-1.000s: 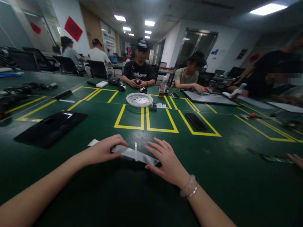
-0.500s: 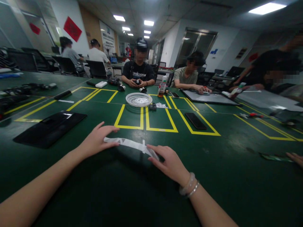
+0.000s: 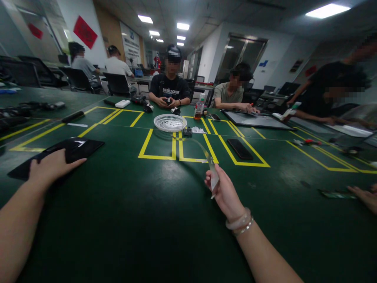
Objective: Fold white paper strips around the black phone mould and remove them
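Note:
My right hand (image 3: 224,192) is closed around one end of a thin white strip (image 3: 214,179), perhaps paper or plastic. Its free part curves up and away to the left over the yellow-marked table, looking faint and blurred. Off to the left, my left hand (image 3: 51,167) is over the near edge of a glossy black flat panel (image 3: 88,146), thumb stretched out to the right. The other fingers lie over the panel and are partly hidden; whether they press on it I cannot tell.
A white round basket (image 3: 170,122) stands mid-table beside a small dark block (image 3: 187,131). A black phone (image 3: 240,149) lies inside a yellow tape outline to the right. Farther back is a drink bottle (image 3: 199,108). Co-workers sit across; another person's hand (image 3: 363,196) touches a green board.
My left hand has let go of the strip and moved left to the black panel. My right hand has turned upward, still holding the strip, which now bends away from me.

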`<state>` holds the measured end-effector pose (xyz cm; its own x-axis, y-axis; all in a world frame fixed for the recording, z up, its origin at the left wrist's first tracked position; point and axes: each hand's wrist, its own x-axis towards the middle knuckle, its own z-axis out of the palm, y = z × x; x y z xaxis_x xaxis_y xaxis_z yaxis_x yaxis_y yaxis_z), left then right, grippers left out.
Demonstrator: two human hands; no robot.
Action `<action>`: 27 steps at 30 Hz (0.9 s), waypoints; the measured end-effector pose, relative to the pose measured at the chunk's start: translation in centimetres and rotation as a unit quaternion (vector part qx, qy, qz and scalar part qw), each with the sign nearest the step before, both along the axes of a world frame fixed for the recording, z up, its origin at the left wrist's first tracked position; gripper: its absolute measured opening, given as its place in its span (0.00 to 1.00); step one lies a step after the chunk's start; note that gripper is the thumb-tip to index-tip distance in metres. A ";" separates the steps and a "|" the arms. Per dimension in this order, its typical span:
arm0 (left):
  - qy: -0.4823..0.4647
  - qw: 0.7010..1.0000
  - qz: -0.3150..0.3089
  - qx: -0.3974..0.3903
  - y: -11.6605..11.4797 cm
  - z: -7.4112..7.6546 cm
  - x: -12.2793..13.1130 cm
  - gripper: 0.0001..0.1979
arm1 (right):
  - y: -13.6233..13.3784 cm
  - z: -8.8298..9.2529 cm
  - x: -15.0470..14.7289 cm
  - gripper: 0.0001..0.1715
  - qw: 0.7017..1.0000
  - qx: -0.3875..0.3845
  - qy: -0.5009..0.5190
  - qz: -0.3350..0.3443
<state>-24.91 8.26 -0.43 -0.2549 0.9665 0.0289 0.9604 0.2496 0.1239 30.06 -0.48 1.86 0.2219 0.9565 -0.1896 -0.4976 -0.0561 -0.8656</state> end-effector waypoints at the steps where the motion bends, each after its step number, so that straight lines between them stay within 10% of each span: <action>1: -0.001 1.000 0.018 -0.013 -0.2 0.2 0.1 0.55 | 0.1 0.0 0.2 0.12 1.000 -0.014 0.023 0.002; 12: 0.003 1.000 0.029 0.001 -0.8 2.4 4.2 0.52 | 0.9 -0.5 1.8 0.17 0.991 -0.067 0.116 0.007; 17: -0.026 0.985 -0.161 0.057 -0.9 2.8 10.6 0.44 | 0.9 -0.4 1.9 0.10 0.993 -0.052 0.108 0.019; 27: -0.097 0.862 -0.495 0.060 -6.8 2.7 23.5 0.42 | 0.7 0.3 1.2 0.11 0.992 -0.057 0.112 -0.007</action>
